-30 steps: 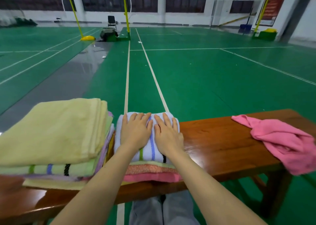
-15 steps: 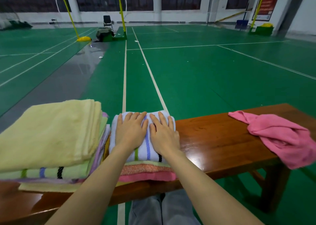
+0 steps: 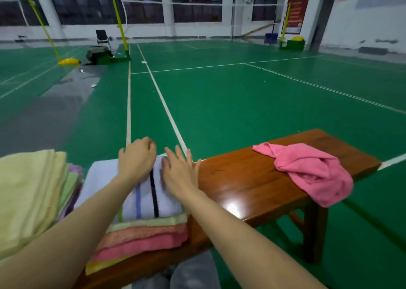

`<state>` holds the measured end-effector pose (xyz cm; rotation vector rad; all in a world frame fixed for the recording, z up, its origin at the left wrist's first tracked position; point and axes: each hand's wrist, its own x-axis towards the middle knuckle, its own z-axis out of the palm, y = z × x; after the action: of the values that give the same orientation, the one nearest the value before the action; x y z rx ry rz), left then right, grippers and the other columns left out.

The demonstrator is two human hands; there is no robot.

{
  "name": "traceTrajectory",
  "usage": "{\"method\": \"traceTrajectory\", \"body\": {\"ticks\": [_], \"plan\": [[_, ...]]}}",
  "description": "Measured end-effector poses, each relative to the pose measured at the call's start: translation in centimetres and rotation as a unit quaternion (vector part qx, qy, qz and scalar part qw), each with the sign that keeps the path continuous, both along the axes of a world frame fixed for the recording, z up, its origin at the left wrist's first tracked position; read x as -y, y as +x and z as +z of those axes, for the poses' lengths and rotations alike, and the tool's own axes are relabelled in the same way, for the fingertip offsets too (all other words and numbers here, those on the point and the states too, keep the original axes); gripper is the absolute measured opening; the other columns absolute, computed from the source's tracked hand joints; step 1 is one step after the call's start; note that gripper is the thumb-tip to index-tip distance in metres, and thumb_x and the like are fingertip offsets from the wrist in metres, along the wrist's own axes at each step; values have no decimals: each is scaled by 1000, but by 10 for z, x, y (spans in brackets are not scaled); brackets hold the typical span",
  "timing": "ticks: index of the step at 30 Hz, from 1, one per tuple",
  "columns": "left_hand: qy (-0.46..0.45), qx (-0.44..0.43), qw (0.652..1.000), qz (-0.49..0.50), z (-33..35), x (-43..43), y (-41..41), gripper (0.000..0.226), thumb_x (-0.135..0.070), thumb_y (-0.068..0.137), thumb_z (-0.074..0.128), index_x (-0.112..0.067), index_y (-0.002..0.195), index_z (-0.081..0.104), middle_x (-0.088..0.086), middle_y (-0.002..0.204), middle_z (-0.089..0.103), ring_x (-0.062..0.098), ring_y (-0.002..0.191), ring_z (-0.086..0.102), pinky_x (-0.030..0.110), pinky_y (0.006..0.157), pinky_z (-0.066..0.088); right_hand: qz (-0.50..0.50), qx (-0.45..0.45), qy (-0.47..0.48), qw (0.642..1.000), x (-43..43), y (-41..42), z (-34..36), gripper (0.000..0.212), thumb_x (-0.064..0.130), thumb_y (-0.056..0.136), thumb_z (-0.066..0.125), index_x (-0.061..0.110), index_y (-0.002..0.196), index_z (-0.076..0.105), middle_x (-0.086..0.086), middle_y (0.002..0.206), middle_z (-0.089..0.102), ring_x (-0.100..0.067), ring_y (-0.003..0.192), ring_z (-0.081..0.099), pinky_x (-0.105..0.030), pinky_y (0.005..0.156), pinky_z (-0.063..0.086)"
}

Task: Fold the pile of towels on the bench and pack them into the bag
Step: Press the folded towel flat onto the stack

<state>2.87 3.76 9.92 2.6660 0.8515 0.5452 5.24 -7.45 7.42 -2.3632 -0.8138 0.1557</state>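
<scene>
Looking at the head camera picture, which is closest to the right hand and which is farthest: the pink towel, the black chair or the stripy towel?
1. Stripy towel: right under the right hand.
2. Pink towel: crumpled at the right end of the bench.
3. Black chair: far off to the left, across the green court.

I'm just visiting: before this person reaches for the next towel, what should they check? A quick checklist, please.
1. The striped towel lies folded flat on the stack: ok.
2. The right hand is free, fingers straight: ok.
3. The left hand is free: cannot tell; its fingers curl at the towel's far edge.
4. The pink towel is folded: not ok; it lies crumpled on the bench.
5. The bag is within reach: cannot tell; none is in view.
</scene>
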Motion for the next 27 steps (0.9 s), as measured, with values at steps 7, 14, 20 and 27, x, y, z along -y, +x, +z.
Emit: {"method": "traceTrajectory", "body": {"ticks": [7,14,20,27], "plan": [[-67,-29,986,-148,-7,94,85,33,-18,91,46,-12,120,59,9,126,60,30,114,54,38,97,43,-252,71,-107,959,150,119,-12,56,29,95,45,21,146,25,-6,159,0,-32,144,-5,-59,112,4],[-73,-98,965,-230,-29,133,111,28,-17,90,45,-11,112,61,11,116,63,29,103,59,36,88,49,-420,-38,-53,905,256,134,-78,79,41,93,49,16,150,0,-12,157,-9,-40,142,8,-55,107,25],[-64,-78,963,-251,-2,98,96,28,-13,91,46,-13,111,64,7,116,65,24,105,60,36,93,48,-384,68,-169,905,234,141,-78,60,41,93,49,9,140,32,-15,141,42,-32,127,38,-40,101,32],[-77,-47,955,-283,47,37,43,22,-11,93,53,-10,112,64,4,111,67,15,101,61,29,97,46,-268,-90,48,958,165,132,-52,34,36,87,61,6,103,61,-17,109,64,-32,103,56,-38,89,41]]}}
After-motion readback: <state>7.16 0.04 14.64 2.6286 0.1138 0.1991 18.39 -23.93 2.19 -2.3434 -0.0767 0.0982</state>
